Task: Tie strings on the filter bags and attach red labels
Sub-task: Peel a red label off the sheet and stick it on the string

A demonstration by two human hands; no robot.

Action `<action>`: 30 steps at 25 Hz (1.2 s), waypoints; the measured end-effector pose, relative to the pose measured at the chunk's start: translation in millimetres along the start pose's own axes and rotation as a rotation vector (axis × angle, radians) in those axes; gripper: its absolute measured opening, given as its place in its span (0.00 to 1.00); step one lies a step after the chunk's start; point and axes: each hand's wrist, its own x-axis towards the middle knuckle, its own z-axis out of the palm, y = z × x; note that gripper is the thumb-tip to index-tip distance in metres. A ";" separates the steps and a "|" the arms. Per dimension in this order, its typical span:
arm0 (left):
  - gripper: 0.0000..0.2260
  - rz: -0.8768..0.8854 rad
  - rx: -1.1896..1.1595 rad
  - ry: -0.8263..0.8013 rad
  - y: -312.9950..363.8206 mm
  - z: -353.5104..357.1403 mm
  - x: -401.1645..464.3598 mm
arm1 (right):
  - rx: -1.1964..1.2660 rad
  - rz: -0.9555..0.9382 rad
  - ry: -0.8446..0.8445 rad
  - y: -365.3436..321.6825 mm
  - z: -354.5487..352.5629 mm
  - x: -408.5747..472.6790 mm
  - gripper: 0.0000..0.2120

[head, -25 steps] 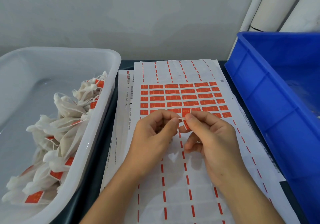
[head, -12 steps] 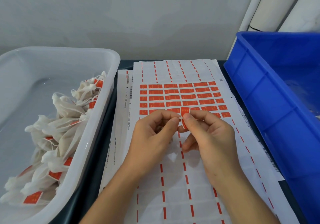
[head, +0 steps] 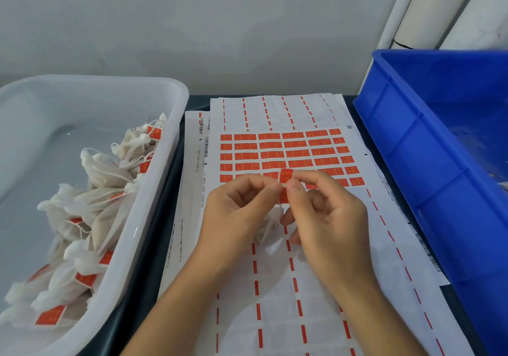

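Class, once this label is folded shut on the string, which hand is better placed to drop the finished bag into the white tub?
Probably the left hand: it is nearer the white tub, while the right hand sits toward the blue crate.

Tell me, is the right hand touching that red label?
Touching. The head view shows the right hand pinching the red label between thumb and forefinger.

Label sheets (head: 275,314) lie open btwn white tub (head: 154,218) and blue crate (head: 412,179).
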 end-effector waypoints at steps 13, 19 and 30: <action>0.07 -0.076 -0.065 0.052 -1.9 -5.1 2.5 | 0.055 0.113 -0.246 5.7 -12.9 11.2 0.03; 0.07 -0.040 0.004 0.054 -0.1 -2.1 0.9 | 0.063 0.118 -0.170 5.8 -15.7 11.9 0.04; 0.07 0.004 0.019 0.090 0.3 4.4 -1.3 | 0.121 0.110 -0.187 2.7 -15.8 11.1 0.03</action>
